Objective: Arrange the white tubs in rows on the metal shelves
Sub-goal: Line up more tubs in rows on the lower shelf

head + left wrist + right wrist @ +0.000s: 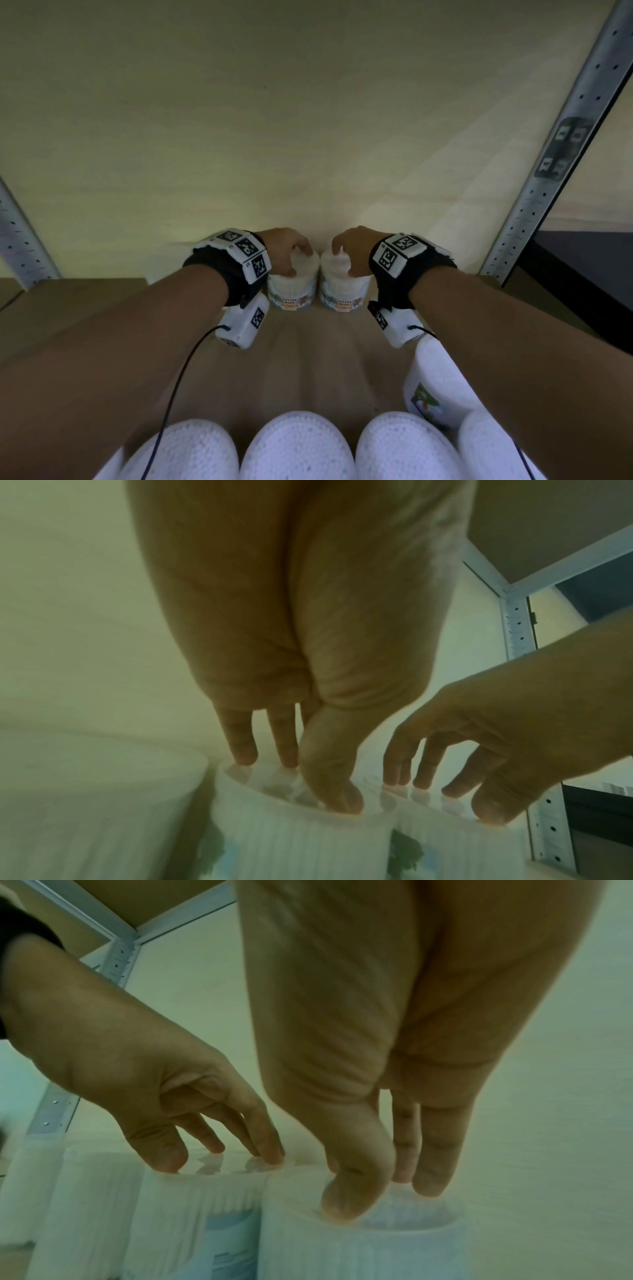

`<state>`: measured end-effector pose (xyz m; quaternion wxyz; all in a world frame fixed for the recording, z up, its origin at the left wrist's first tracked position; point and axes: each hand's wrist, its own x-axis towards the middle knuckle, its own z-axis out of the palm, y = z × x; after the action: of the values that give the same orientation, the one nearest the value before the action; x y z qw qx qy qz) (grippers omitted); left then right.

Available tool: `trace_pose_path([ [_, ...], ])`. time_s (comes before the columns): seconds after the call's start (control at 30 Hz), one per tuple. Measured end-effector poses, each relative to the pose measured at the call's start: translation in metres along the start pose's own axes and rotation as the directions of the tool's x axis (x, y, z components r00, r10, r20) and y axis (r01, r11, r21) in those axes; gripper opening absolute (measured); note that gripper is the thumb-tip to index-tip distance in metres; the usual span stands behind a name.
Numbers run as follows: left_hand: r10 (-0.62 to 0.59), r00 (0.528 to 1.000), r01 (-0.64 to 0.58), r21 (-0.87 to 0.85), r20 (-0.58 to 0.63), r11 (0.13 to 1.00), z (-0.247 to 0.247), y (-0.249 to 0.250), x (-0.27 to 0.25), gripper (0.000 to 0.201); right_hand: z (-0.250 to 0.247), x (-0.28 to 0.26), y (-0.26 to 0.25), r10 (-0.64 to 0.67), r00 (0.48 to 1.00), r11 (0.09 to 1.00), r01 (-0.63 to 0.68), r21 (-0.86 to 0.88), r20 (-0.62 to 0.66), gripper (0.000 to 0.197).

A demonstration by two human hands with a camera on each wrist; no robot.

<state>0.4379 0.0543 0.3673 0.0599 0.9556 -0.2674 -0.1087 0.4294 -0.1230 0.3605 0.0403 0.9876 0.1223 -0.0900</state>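
Two white cotton-bud tubs stand side by side at the back of the shelf board (308, 353), against the wall. My left hand (298, 262) grips the left tub (291, 294) from above, thumb in front and fingers behind its lid. The right tub (344, 298) is gripped the same way by my right hand (343, 263). In the left wrist view my left hand (294, 780) pinches the rim of its tub (301, 842). The right wrist view shows my right hand (385, 1196) on its tub (359, 1253).
Several more white tubs (298, 445) line the front edge below my arms, and one (435, 383) stands further in on the right. Perforated metal uprights (565, 144) frame the shelf on both sides. Bare board lies between the front and back tubs.
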Motion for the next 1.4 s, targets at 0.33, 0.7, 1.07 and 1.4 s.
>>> trace_pose_path([
  [0.33, 0.050, 0.998, -0.052, 0.058, 0.038, 0.997, -0.004, 0.004, -0.004, 0.054, -0.013, -0.009, -0.003, -0.032, 0.996, 0.999, 0.031, 0.010, 0.081, 0.050],
  [0.7, 0.116, 0.982, -0.141, 0.171, 0.148, 0.975, -0.003, 0.038, -0.042, 0.059, -0.020, -0.053, -0.029, -0.107, 0.966, 0.988, 0.130, -0.085, 0.235, 0.038],
  [1.07, 0.163, 0.967, -0.202, 0.197, 0.198, 0.959, 0.007, 0.072, -0.093, 0.058, -0.008, -0.107, -0.050, -0.148, 0.962, 0.982, 0.171, -0.083, 0.229, 0.044],
  [1.4, 0.156, 0.968, -0.196, 0.210, 0.196, 0.958, 0.017, 0.090, -0.127, 0.057, -0.003, -0.150, -0.056, -0.186, 0.952, 0.979, 0.200, -0.034, 0.241, 0.054],
])
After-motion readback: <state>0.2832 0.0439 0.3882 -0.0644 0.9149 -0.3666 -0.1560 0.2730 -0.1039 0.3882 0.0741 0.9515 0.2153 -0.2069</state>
